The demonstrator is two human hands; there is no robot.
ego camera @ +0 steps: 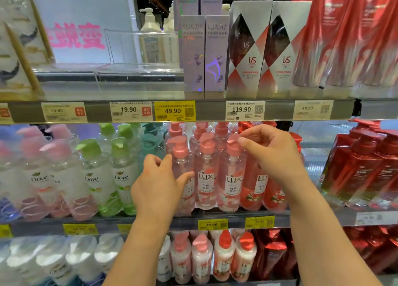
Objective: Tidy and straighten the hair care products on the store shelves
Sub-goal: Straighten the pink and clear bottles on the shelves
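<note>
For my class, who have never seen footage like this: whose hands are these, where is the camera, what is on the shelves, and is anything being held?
There is no machine here. One wide-angle camera worn on a person's head looks forward and down, so both bare arms reach in from below. The middle shelf holds pump bottles: clear Dove bottles on the left, pink Lux bottles in the centre, red bottles on the right. Price tags line the shelf edge above. The left hand rests against the body of one pink Lux bottle. The right hand pinches the pump head of another Lux bottle, probably turning it straight. Nothing is lifted off the shelf.
</note>
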